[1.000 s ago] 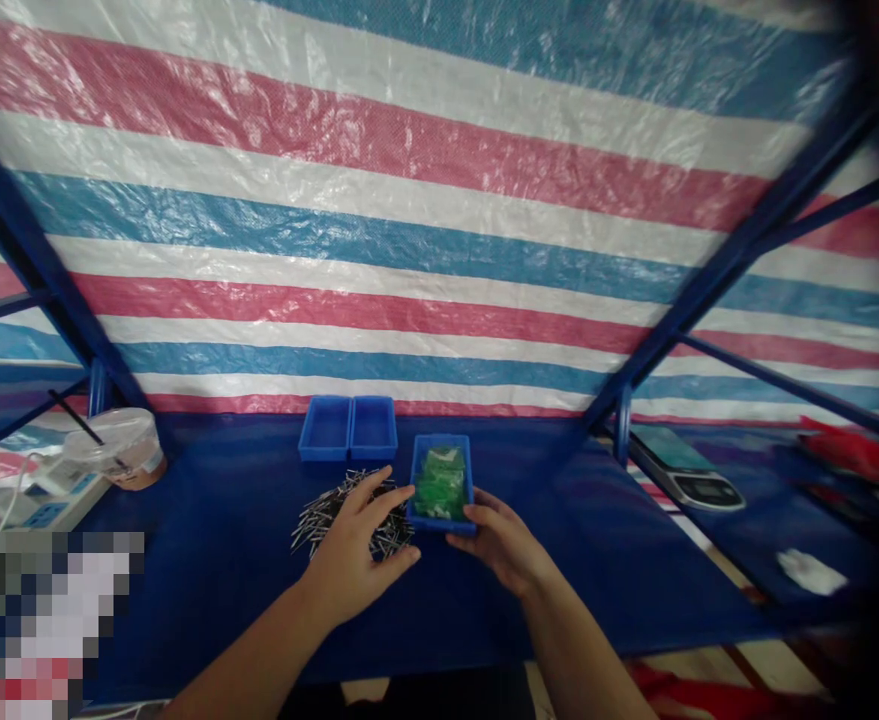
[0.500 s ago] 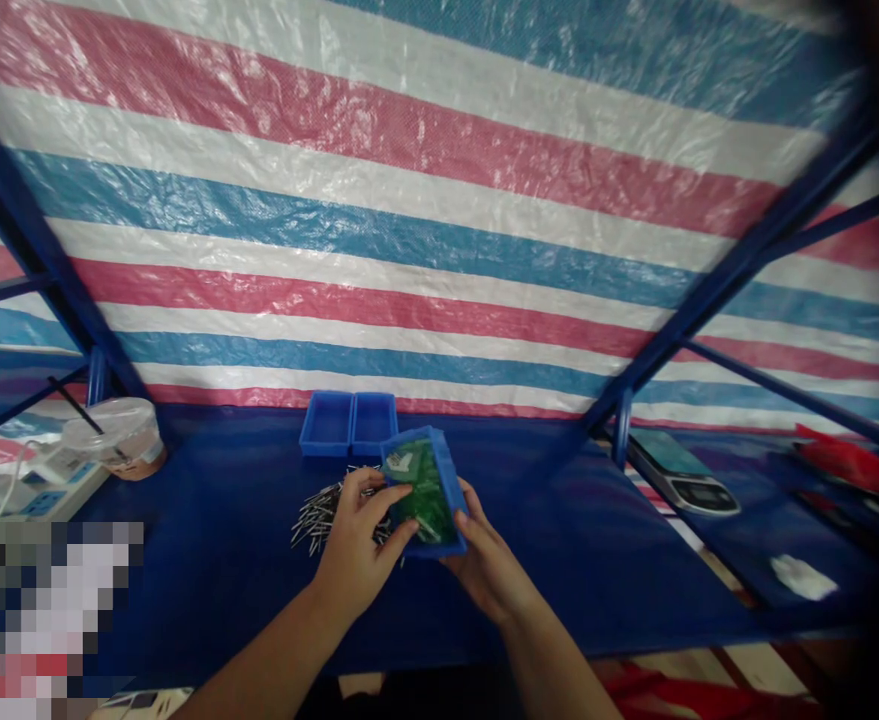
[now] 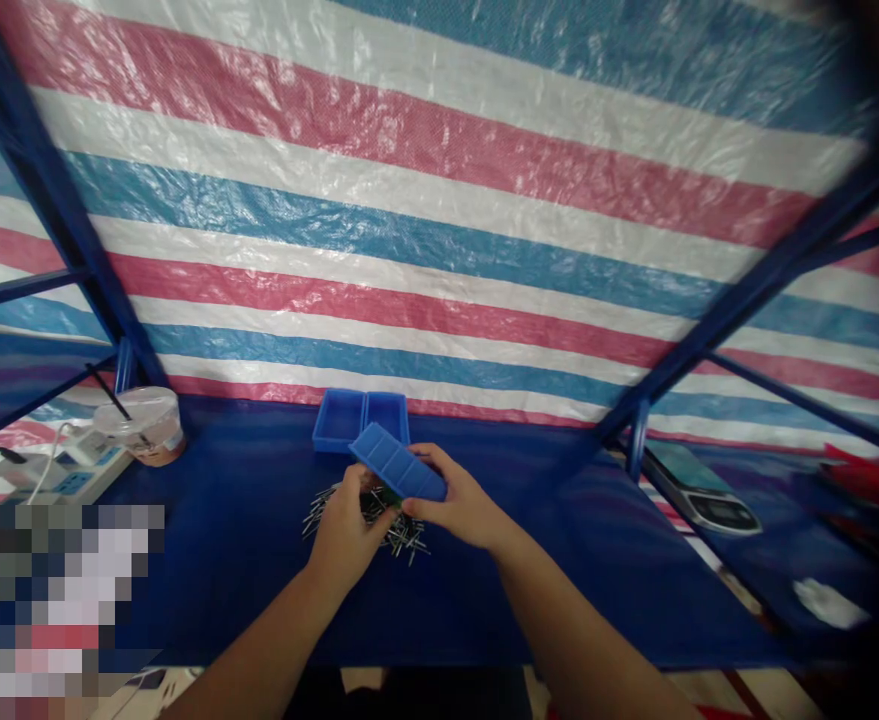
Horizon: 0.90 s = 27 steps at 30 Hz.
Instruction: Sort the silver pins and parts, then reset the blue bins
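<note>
My right hand holds a blue plastic box, tipped above thin silvery metal rods. Ribbed outside up, it slants longways from far left to near right. I can't tell if my curled left hand grips.

Your tilted blue tray: inside turned from view | your left hand: covers part of the rod pile | striped sheet: cut off at top | red item, far right: blurred

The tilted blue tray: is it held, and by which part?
The right hand holds the blue tray by its right end, spanning both long edges. The left hand is at the green material below; whether it holds that is unclear.
</note>
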Tool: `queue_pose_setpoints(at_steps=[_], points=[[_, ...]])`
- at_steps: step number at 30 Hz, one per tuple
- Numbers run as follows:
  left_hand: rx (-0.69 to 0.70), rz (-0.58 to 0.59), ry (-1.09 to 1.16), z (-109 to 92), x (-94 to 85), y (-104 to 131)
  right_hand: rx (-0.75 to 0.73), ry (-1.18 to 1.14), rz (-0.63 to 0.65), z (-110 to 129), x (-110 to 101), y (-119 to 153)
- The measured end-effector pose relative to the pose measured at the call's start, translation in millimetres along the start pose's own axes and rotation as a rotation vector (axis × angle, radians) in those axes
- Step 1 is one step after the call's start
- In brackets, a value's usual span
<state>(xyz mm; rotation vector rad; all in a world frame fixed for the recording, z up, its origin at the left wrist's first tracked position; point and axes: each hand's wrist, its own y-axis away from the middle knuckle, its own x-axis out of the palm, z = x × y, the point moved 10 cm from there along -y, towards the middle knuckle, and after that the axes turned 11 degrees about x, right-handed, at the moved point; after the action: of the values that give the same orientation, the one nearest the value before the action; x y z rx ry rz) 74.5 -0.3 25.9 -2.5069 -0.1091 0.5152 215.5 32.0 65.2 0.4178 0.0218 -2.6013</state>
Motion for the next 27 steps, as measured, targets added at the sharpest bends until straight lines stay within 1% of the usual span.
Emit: queue_pose_setpoints(at_steps=[3, 6, 9, 14, 20, 24, 27], points=[[-0.064, -0.040, 0.032, 11.3, -2.5, 2.6, -0.059, 0.165, 0.026, 12.2, 4.2, -9.2], [-0.106, -0.064, 0.029, 20.6, -3.3, 5.4, -0.055, 0.280, 0.034, 12.4, 4.8, -18.4], [-0.110, -0.064, -0.028, 24.5, -4.1, 6.9, -0.074, 0.333, 0.035, 10.9, 2.8, -25.2], [-0.031, -0.054, -0.243, 18.9, -10.4, 8.2, -0.091, 0.346, -0.001, 5.4, -4.8, -30.8], [0.001, -0.030, -0.416, 9.0, -15.0, 14.9, -0.114, 0.298, -0.068, 4.3, -14.7, -29.1], [0.019, 0.026, -0.521, 0.9, -12.6, 21.1, -0.146, 0.272, -0.138, 3.2, -25.9, -23.6], [0.055, 0.065, -0.548, -5.6, -8.6, 26.3, -0.163, 0.139, -0.214, -3.9, -39.0, -18.4]])
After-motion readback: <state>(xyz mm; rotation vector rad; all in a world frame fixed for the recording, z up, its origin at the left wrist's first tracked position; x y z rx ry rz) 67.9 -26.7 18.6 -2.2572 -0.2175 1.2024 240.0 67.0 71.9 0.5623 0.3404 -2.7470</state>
